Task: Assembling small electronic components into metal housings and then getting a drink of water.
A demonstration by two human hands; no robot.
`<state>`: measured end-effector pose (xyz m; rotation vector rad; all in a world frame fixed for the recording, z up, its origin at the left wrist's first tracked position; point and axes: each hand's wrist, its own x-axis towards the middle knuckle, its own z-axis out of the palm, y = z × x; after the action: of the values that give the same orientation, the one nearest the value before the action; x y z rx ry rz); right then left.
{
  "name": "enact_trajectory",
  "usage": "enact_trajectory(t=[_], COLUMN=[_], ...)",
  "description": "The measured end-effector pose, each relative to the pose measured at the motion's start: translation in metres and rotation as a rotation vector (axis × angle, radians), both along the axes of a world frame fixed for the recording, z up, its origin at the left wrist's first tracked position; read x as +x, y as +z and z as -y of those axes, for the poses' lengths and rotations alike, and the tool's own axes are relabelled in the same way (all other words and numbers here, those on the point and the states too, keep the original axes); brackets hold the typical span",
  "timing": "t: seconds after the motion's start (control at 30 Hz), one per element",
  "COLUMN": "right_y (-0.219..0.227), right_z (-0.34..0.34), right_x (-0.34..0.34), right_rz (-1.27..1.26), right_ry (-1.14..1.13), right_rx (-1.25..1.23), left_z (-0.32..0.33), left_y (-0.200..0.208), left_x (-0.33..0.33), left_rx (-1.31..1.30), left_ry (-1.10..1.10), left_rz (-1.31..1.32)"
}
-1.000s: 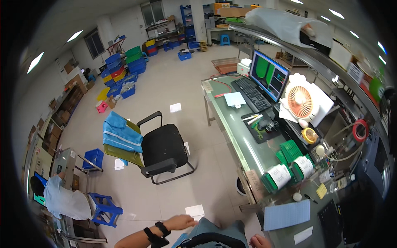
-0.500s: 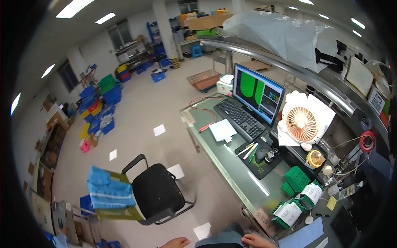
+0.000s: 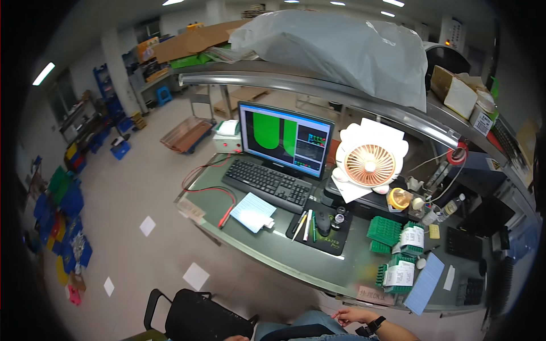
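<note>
My right hand (image 3: 354,316), with a dark watch (image 3: 372,325) at the wrist, hovers over my lap just in front of the desk's near edge. Its fingers are loosely apart and hold nothing I can see. Of my left hand (image 3: 236,339) only a sliver shows at the lower rim, beside the black chair (image 3: 207,316); its fingers are hidden. Nearest the right hand on the green desk (image 3: 310,263) lie a cardboard label (image 3: 375,295) and green plastic racks (image 3: 384,230) with white paper on some. A blue-white sheet (image 3: 425,284) lies to their right.
Along the desk stand a monitor (image 3: 284,139), a keyboard (image 3: 267,184), a notepad (image 3: 253,212), a mouse (image 3: 323,224), pens (image 3: 307,225) and a lit-up fan (image 3: 369,165). A metal shelf (image 3: 318,85) overhangs it. Blue bins (image 3: 71,196) stack at far left.
My view has swung right, so the desk sits more centrally and the chair lower. The left hand has mostly dropped out of view. More of the right forearm shows, with its watch.
</note>
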<state>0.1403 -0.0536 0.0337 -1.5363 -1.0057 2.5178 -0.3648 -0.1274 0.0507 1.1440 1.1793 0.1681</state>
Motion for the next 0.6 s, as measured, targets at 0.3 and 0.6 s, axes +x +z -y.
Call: enact_trajectory(t=[0.3, 0.6], right_y=[-0.053, -0.192], right_z=[0.015, 0.026], right_x=[-0.032, -0.084], right_rz=[0.241, 0.079], right_ry=[0.002, -0.036], right_rx=[-0.101, 0.072], left_z=[-0.131, -0.205], left_y=[-0.086, -0.075], left_x=[-0.134, -0.177], left_rx=[-0.216, -0.973], left_ry=[0.448, 0.19], left_rz=[-0.378, -0.323])
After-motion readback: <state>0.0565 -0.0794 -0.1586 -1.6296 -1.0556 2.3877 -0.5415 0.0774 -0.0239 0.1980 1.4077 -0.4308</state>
